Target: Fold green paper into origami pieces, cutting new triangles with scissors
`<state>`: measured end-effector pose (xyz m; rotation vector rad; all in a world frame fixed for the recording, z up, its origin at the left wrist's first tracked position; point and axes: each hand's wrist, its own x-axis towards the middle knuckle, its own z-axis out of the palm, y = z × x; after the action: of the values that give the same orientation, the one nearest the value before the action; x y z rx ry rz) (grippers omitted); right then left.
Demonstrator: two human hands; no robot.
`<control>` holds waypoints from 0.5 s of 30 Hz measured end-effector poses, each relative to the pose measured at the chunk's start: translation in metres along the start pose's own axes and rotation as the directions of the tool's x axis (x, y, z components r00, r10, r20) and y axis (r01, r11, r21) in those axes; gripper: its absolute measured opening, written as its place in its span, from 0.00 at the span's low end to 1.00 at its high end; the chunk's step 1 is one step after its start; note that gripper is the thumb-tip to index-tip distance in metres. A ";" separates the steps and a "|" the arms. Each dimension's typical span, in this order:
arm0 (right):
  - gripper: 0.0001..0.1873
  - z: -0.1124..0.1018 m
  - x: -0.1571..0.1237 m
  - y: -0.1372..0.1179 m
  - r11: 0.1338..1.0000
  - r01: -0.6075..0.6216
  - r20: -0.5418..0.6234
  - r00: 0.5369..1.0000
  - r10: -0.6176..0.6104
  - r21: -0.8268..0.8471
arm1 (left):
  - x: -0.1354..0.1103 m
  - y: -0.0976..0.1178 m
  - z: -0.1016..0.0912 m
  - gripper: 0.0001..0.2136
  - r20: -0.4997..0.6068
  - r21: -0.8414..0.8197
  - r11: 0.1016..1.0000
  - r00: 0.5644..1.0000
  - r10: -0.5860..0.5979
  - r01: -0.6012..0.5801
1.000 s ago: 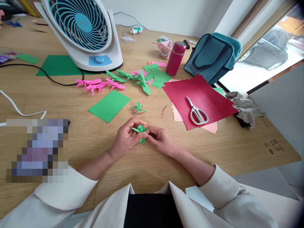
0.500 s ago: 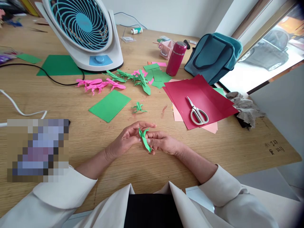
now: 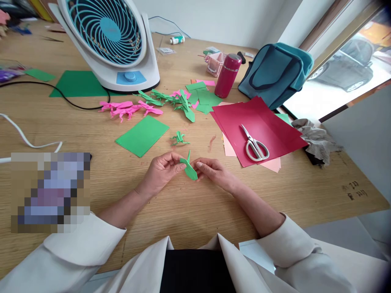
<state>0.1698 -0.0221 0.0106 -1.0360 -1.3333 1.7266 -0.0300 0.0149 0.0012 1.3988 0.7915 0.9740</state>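
Observation:
Between my hands is a green origami figure [image 3: 190, 171], a folded paper piece with a thin point sticking up and a broader pointed end toward me. My left hand [image 3: 161, 173] pinches its left side between thumb and fingers. At its right edge my right hand [image 3: 217, 173] is closed, thumb against fingers; the part in this pinch is mostly hidden. Just beyond the hands a small green origami figure with legs [image 3: 180, 138] stands on the table. A stack of green paper [image 3: 142, 136] lies to its left.
Pink origami figures [image 3: 130, 109] and green origami figures [image 3: 185, 105] lie farther back, before a fan [image 3: 131, 77]. On the right, scissors [image 3: 255, 145] rest on red paper sheets [image 3: 265, 122]. Behind them stand a red thermos [image 3: 227, 77] and a teal bag [image 3: 271, 77]. A blurred-out patch [image 3: 50, 189] covers the left.
The green origami figure has been turned and lifted slightly away from me; its thin point now stands up. My left fingers have curled into a pinch, and my right hand has shifted to its right edge.

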 end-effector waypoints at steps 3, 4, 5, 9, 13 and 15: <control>0.23 -0.002 0.001 0.003 0.988 0.075 -0.078 0.993 -0.086 -0.132 | 0.001 -0.001 0.001 0.11 -0.055 0.081 0.997 0.998 0.018 -0.013; 0.22 0.000 0.001 0.005 0.982 0.089 -0.098 0.990 -0.106 -0.168 | 0.000 -0.001 0.001 0.11 -0.055 0.100 0.995 0.998 0.016 -0.011; 0.20 0.002 0.001 0.007 0.974 0.098 -0.121 0.985 -0.124 -0.202 | 0.000 -0.001 0.001 0.12 -0.052 0.119 0.993 0.999 0.013 -0.007; 0.14 0.013 0.000 0.015 0.930 0.112 -0.229 0.953 -0.201 -0.350 | -0.002 -0.001 0.001 0.13 -0.016 0.198 0.980 1.000 -0.006 0.009; 0.10 0.021 -0.002 0.015 0.864 0.128 -0.277 0.916 -0.291 -0.486 | -0.001 -0.004 0.001 0.10 0.020 0.248 0.969 1.000 0.009 -0.013; 0.08 0.023 -0.002 0.014 0.834 0.134 -0.273 0.907 -0.321 -0.536 | 0.000 -0.005 0.000 0.08 0.022 0.291 0.954 0.998 0.066 -0.070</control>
<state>0.1492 -0.0365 0.0010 -1.3326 -1.6306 0.9577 -0.0300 0.0155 -0.0042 1.6947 0.9109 0.9268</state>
